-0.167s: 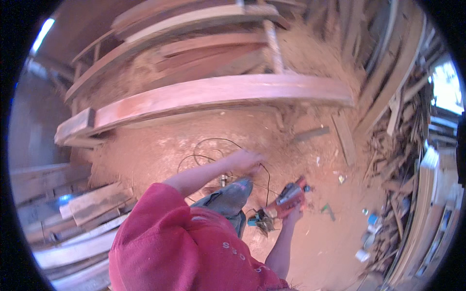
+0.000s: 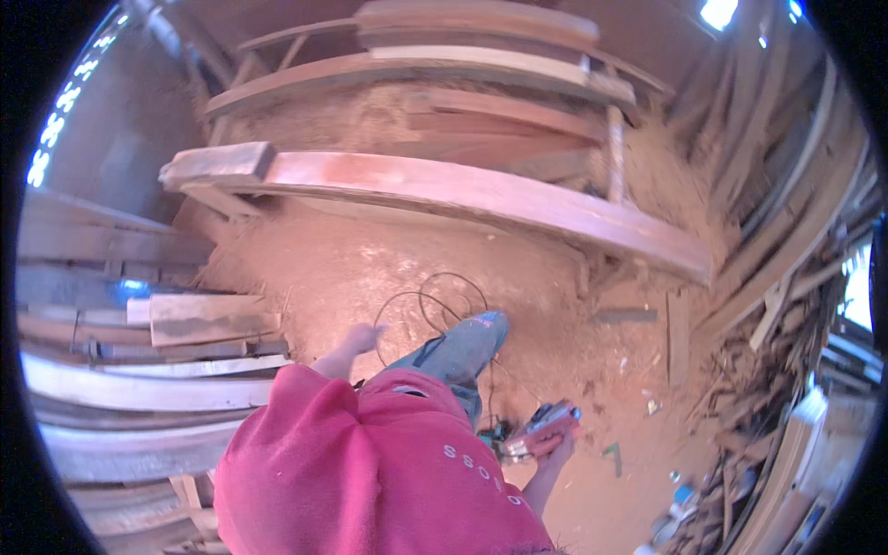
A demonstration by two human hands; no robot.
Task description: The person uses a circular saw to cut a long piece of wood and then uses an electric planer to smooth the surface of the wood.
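My right hand [image 2: 558,455] grips a red corded power tool [image 2: 535,440] with dark parts, low beside my right leg. The side of the tool toward my leg is partly blurred, so I cannot tell its exact kind. My left hand [image 2: 363,337] hangs in front of my left side with nothing visible in it; its fingers look loosely apart, though slightly smeared. A thin dark cable [image 2: 423,294] lies in loops on the dusty ground, beyond my left hand and around my forward leg [image 2: 472,342].
A long reddish timber beam [image 2: 444,190] spans the far side on supports, with more boards [image 2: 499,69] behind it. Stacked planks [image 2: 139,384] lie at left. Scrap wood [image 2: 740,407] is heaped at right. A small green piece [image 2: 614,455] lies on the ground.
My view has turned, shifting the beam rightward and tilting it. My left hand has swung back left, away from the middle. The power tool stays in my right hand, slightly lower.
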